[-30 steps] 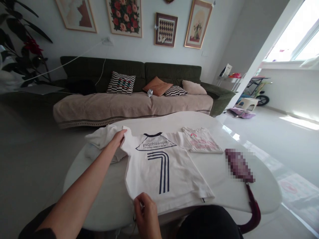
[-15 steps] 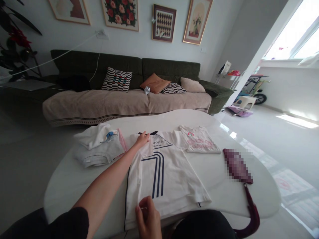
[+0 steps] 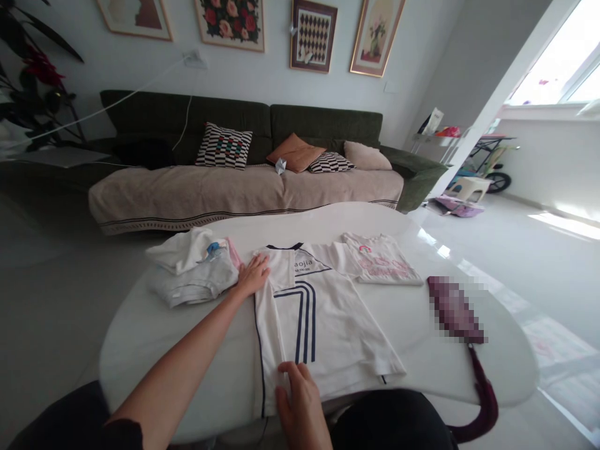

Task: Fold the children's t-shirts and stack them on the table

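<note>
A white short-sleeved jersey [image 3: 344, 325] with dark blue stripes and a dark collar lies on the table, its left side folded inward lengthwise. The folded sleeve covers part of the lettering on its chest. My left hand [image 3: 254, 273] rests flat on the jersey's outer edge near the shoulder, fingers spread. Close to the hem, my right hand [image 3: 304, 397] touches the folded strip with bent fingers, the thumb standing apart from them. Left of the jersey is a pile of white and grey clothes [image 3: 194, 281]. A folded white T-shirt with pink print [image 3: 384, 265] lies beyond its right sleeve.
The white table [image 3: 154, 381] has a rounded edge. A dark red item [image 3: 454, 309], partly pixelated, lies at its right, with a strap [image 3: 485, 394] hanging over the edge. Behind stands a green sofa [image 3: 225, 112] with several cushions. My dark-clothed knee [image 3: 394, 419] is at the front.
My left hand has moved from the collar area outward to the jersey's left edge and flattened. My right hand's thumb and fingers have parted near the hem. The view has shifted slightly.
</note>
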The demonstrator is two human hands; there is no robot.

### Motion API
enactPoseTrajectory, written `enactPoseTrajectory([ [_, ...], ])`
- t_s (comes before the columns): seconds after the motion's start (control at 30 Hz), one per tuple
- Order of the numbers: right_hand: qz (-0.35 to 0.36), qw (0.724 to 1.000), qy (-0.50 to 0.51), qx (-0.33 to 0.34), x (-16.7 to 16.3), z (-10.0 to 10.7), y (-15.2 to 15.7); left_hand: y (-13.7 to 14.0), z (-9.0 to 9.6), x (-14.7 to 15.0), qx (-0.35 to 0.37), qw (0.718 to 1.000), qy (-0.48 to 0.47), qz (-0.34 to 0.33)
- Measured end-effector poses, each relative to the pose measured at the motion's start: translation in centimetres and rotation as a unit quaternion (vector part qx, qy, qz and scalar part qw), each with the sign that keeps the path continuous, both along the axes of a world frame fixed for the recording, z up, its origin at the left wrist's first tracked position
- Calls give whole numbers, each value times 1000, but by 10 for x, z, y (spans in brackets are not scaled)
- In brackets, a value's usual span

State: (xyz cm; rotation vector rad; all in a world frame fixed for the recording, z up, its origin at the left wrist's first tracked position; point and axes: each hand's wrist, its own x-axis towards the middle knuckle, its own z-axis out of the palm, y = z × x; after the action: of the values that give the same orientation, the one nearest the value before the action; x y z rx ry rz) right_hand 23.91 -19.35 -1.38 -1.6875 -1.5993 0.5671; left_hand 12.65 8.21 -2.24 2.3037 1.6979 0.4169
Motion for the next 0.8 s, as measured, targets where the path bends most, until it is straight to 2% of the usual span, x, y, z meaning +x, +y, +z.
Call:
enactPoseTrajectory([
  [0.1, -7, 993, -116, -12, 6, 8, 1, 2, -1, 3, 1, 1000, 31, 4],
  [0.17, -3, 985, -171, 9, 1, 15, 7, 0, -2, 4, 6, 999, 46, 7],
  [0.23, 41, 980, -190, 31, -9, 20, 13, -2, -4, 4, 10, 998, 57, 8],
  [0.3, 107, 976, -188, 22, -20, 19, 17, -3, -5, 4, 13, 998, 67, 8],
  [0.43, 167, 968, -185, -25, -32, 8, 14, -2, -5, 4, 9, 997, 82, 7],
  [0.63, 157, 968, -189, -38, -36, -4, -5, 4, -4, 4, 0, 995, 97, 6],
  [0.8, 173, 962, -210, -24, -40, -31, -16, 7, -3, 15, 13, 994, 102, 19],
])
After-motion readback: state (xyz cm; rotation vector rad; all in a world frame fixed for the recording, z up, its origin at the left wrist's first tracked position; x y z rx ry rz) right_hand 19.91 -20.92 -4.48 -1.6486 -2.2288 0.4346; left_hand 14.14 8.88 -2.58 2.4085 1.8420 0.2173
